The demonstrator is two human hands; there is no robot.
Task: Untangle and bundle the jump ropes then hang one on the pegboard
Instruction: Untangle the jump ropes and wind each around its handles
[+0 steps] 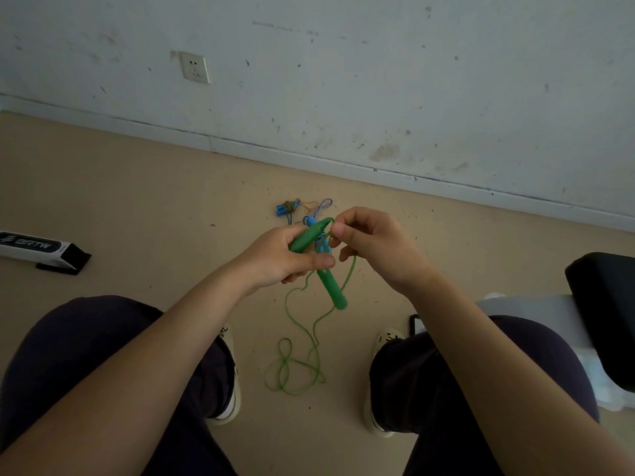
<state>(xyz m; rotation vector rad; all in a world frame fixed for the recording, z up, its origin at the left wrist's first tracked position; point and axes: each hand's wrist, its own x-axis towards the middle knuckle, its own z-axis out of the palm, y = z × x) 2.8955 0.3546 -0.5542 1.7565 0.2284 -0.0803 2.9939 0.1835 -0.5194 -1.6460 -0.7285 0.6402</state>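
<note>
While left hand (292, 255) grips 2 green handles (321, 262), right hand (371, 245) pinches green cord (347, 280) near their tops; slack loops on floor (137, 201). Bundling step; next likely winding. Blue rope bundle (287, 207) lies beyond.

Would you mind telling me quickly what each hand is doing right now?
Left hand: closed, gripping the two green handles.
Right hand: closed, pinching the green cord near the upper handle's tip.
</note>
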